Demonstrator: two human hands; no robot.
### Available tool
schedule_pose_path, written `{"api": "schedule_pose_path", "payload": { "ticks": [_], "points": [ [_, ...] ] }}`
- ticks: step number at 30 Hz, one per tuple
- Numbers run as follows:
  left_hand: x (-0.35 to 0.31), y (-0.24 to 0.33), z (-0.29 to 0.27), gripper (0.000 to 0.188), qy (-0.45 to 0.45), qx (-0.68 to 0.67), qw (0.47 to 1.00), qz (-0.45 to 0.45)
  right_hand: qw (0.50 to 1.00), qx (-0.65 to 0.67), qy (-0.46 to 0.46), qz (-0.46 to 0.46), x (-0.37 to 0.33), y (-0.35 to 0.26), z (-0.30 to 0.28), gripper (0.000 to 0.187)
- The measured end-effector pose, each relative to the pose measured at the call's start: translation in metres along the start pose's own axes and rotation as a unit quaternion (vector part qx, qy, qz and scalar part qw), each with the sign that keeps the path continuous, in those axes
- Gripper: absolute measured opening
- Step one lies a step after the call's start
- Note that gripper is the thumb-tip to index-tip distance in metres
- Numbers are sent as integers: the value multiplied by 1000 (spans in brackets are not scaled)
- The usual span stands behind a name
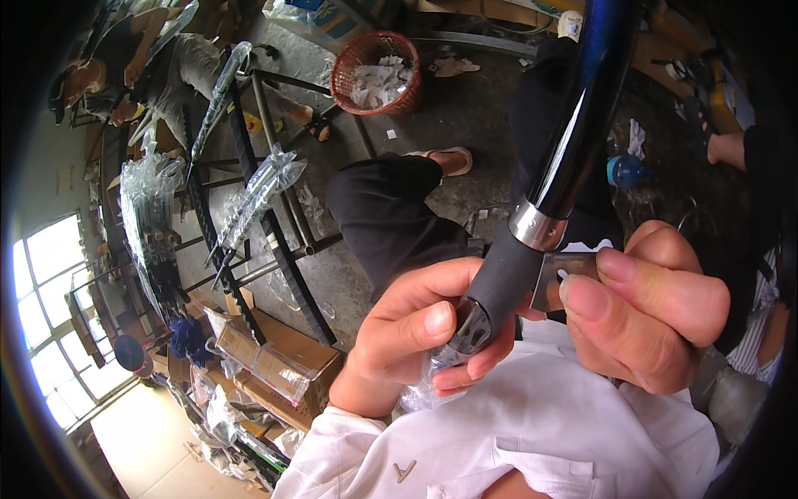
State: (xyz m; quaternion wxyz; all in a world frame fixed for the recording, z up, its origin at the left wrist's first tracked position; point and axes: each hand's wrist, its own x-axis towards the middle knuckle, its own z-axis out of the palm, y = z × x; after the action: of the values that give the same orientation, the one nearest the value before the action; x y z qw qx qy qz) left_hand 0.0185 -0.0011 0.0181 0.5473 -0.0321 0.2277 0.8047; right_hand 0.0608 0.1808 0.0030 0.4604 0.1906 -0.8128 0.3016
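A glossy black fishing rod [575, 125] with a blue sheen slants down from the top edge. A silver metal collar [537, 225] joins it to a matte black grip [504, 283]. My left hand [416, 333] is closed round the lower end of this grip, with the thumb along its side. Crumpled clear plastic [424, 387] shows beneath the left fingers. Between thumb and fingers my right hand [652, 303] pinches a thin flat metal blade [550, 287]. The blade's edge lies at the grip's right side, just below the collar; whether it cuts in cannot be seen.
Plastic-wrapped rods [150, 216] rest on a dark metal rack [283, 241] at left. Beyond my knees stands a red basket [339, 83] holding scraps. Cardboard boxes [291, 341] are at lower left, a blue bottle [625, 171] at right. Other people [179, 79] sit nearby.
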Motion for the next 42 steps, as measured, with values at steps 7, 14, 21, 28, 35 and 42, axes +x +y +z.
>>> {"api": "schedule_pose_path", "payload": {
  "ticks": [7,14,21,28,35,42],
  "points": [
    [1,0,0,57,20,35,999,1,999,17,23,38,-2,-3,2,37],
    [-3,-5,1,57,49,144,988,33,992,-121,5,23,-7,-17,10,36],
    [-6,-2,3,51,69,139,987,36,995,40,8,95,-7,-10,3,38],
    [-6,-4,3,52,95,180,977,71,998,25,1,52,-4,-12,0,39],
    [-9,-4,8,54,90,201,972,74,999,-12,26,38,-3,-11,4,39],
    [-8,-4,9,54,87,187,976,72,999,-15,-16,39,-2,-9,-2,36]
  ]
}}
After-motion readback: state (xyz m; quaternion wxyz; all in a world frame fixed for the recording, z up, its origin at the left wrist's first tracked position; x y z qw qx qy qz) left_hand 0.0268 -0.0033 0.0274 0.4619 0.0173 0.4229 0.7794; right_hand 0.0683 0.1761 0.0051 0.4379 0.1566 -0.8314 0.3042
